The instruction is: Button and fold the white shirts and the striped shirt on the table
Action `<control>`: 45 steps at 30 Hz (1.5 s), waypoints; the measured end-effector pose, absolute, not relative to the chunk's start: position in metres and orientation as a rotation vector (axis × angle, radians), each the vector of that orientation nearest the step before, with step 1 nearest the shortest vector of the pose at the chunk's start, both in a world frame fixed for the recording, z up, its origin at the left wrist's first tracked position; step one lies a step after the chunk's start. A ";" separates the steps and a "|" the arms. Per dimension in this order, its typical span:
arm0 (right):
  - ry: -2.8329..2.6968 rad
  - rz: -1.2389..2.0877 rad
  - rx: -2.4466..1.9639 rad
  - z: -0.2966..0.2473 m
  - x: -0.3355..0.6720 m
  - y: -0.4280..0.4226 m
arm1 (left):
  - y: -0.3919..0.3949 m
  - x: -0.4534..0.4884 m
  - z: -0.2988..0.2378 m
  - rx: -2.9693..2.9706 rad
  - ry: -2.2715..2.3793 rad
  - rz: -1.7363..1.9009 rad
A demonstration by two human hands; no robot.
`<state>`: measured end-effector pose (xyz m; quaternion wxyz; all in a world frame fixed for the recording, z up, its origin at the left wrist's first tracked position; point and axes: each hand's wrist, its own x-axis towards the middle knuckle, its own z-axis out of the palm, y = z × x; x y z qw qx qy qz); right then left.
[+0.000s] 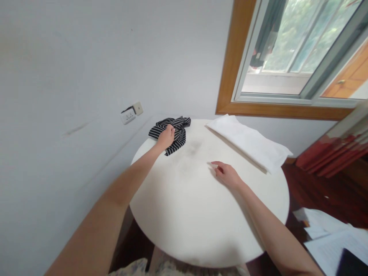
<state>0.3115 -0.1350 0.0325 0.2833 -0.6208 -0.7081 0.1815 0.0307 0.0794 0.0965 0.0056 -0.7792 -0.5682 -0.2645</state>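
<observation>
Lap: patterned clothing [138, 267] shows at 6 o'clock, below the near edge of the round table [184, 230]; loose fabric there could catch on the rim if the person leans in.
Papers: a pile of papers [327, 237] lies off the table at 4 o'clock; a wide swing of the right elbow might brush it.
Right hand: the right hand [228, 175] is just off the table's middle, towards 1 o'clock, thumb and forefinger a narrow gap apart, apparently holding nothing. Whether it touches the tabletop, I cannot tell. With only one hand on the dark cloth, a pull would probably drag the bunch rather than spread it.
White cloth: the white cloth [247, 140] lies slantwise from 1 to 3 o'clock, its outer corner seeming to pass the rim; an outward sweep of the right forearm could push it off.
Left hand: the left hand [166, 138] is at 11 o'clock, fingers closed on the dark cloth; a pinch on few layers could slip.
Striped cloth: the striped cloth [179, 140] sits bunched at 11 o'clock on the far rim, close to the wall [86, 76]; if released there, it could slide over the edge, and its folds could tighten if tugged.
Socket: the wall socket [128, 116] is beyond, at 10 o'clock, well apart from both hands.
</observation>
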 end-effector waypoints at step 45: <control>-1.015 0.676 -1.372 0.030 0.345 -0.128 | -0.001 0.013 0.057 -1.929 -1.876 -1.978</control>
